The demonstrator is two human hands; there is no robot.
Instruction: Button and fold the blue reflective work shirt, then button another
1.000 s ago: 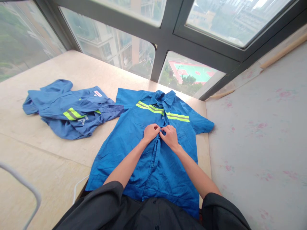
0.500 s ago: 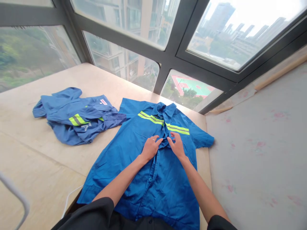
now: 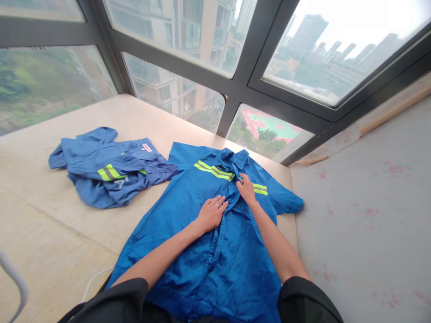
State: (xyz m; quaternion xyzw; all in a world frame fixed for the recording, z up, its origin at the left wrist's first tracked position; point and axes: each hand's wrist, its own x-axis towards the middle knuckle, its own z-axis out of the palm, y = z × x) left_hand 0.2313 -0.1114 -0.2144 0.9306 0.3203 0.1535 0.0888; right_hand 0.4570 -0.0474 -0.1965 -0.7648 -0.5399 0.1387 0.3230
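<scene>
A royal-blue, short-sleeved cloth shirt (image 3: 249, 251) with yellow-green and grey bands across its chest lies spread front-up, collar toward the far side, on a pale, cream-coloured flat surface (image 3: 50, 220). A faint pocket outline marks its left chest; its contents cannot be told. The left hand (image 3: 211, 214) rests palm down beside the front opening, fingers loosely extended. The right hand (image 3: 246, 187) is farther up, fingers curled at the opening's edge below the collar — whether they pinch the cloth cannot be told. This hand hides part of the chest band, and both forearms cross the shirt. To the left, a crumpled, duller-blue cloth garment (image 3: 97, 157) with a similar band reaches the shirt's left sleeve. A thin white cable (image 3: 92, 280) runs at the near left — beyond it, a thick whitish curved tube (image 3: 16, 280). A pale, flower-patterned wall (image 3: 363, 224) flanks the right; grey-framed windows (image 3: 235, 94) stand far.
</scene>
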